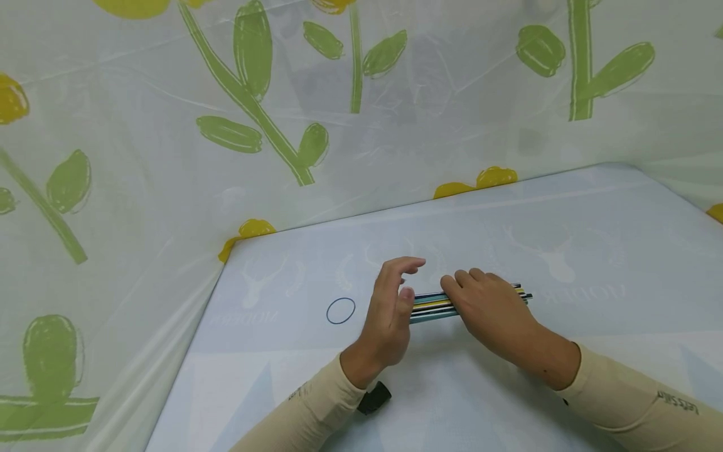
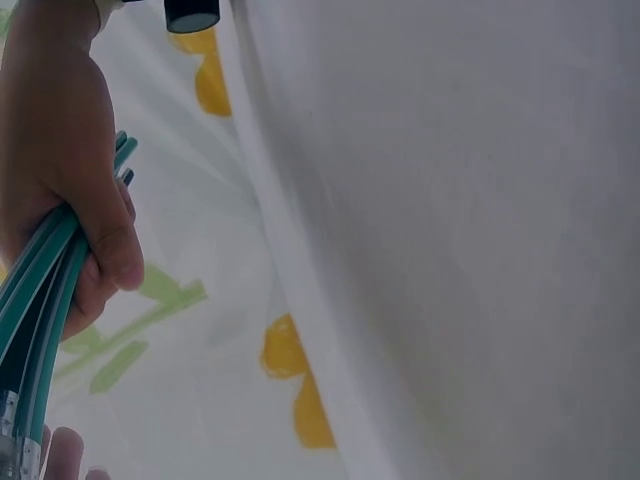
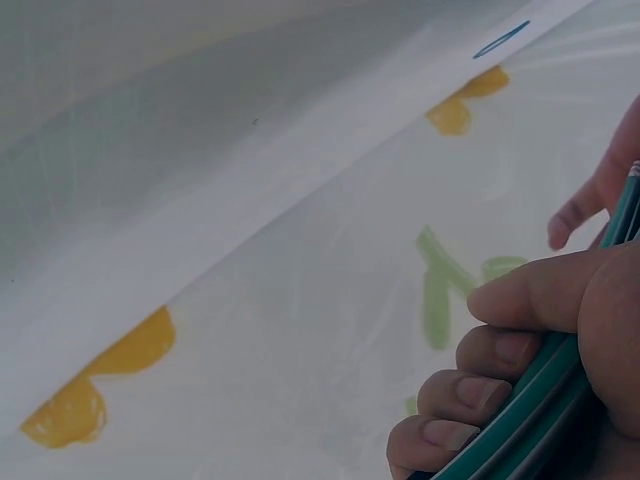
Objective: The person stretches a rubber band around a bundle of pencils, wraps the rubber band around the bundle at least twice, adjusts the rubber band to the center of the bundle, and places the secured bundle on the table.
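Observation:
My right hand grips a bundle of pencils, fingers wrapped round its middle. Green, yellow and dark barrels show in the bundle, which lies sideways over the table. Silver ferrules cap the pencils at the left end. My left hand stands upright at that end, palm facing the pencils, its fingers loosely bent and thumb apart. Only a few left fingertips show in the left wrist view. In the right wrist view, the right fingers curl over green barrels. A thin blue ring lies left of the left hand.
The table wears a pale cloth with faint deer prints. Behind it hangs a white curtain with green stems and yellow flowers, meeting the table's back edge. A small black object sits by the left wrist.

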